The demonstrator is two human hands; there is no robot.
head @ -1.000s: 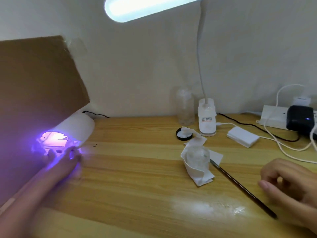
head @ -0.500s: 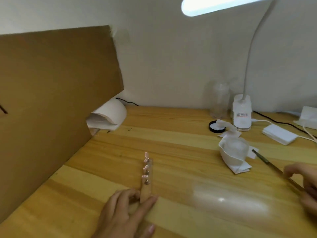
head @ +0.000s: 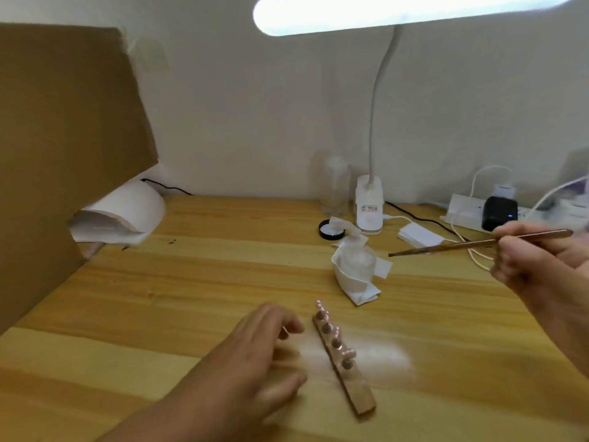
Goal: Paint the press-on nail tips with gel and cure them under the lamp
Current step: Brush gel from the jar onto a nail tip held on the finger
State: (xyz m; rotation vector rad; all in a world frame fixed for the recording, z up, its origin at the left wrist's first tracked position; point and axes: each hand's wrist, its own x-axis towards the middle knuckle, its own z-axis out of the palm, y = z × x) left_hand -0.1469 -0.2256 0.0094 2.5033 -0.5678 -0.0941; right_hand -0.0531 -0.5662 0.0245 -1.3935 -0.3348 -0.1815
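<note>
A wooden tabletop [head: 191, 282] was seen from above the person's hands. Near the front edge, about midway along it, lay a wooden strip [head: 357, 390], set at an angle, with a row of small pinkish nail tips [head: 331, 333] standing on its far half. The left hand [head: 255, 352] was just to the left of the strip, fingers loosely bent and holding nothing. It was blurred, so whether a fingertip touched the strip could not be told.

At the right edge the right hand [head: 541, 269] was raised above the table, pinching a thin brush [head: 446, 248] toward its back end. The tip pointed left, toward a small clear jar [head: 358, 261] nested in crumpled white tissue [head: 353, 285] near the middle of the tabletop.

In the back left corner a white curing lamp [head: 127, 208] sat partly hidden behind a leaning sheet of brown cardboard [head: 63, 138]. Along the back edge were a clear bottle [head: 334, 186], a black lid [head: 323, 231] and the white base of a desk lamp [head: 369, 205] — its lit head hung overhead. Further right lay a power strip [head: 465, 212] with a black adapter [head: 498, 213].
</note>
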